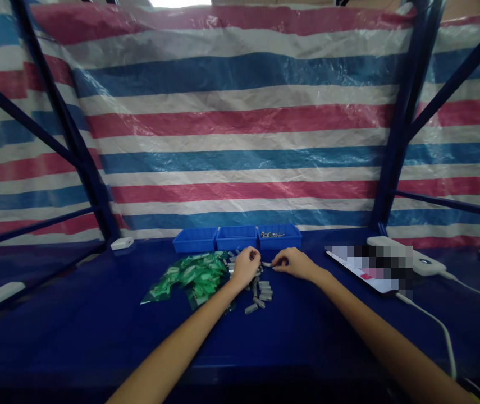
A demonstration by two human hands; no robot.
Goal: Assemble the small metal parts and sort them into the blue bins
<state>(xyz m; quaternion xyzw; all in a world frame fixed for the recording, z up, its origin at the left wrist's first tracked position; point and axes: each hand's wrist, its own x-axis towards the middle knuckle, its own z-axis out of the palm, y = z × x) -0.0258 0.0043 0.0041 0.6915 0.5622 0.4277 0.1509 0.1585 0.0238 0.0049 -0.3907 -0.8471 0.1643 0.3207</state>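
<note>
My left hand (247, 266) is over a loose pile of small grey cylindrical pieces (265, 292), its fingers curled together. Whatever it may be pinching is hidden from me. To its right, my right hand (293, 264) has thumb and fingers closed at one end of a small silver piece (266, 264), which points toward the left hand. Left of the pile lies a heap of green-tinted clear plastic packets (197, 275), close beside my left wrist. Several grey pieces lie on the table nearer to me, below the hands.
Three blue bins (237, 244) stand in a row behind the pile; the right one holds small metal parts (272, 234). A tablet or phone (360, 269), a white power bank (408, 255) and a white cable (439, 322) lie right. Blue posts (406, 112) and striped sheeting (240, 123) enclose the table.
</note>
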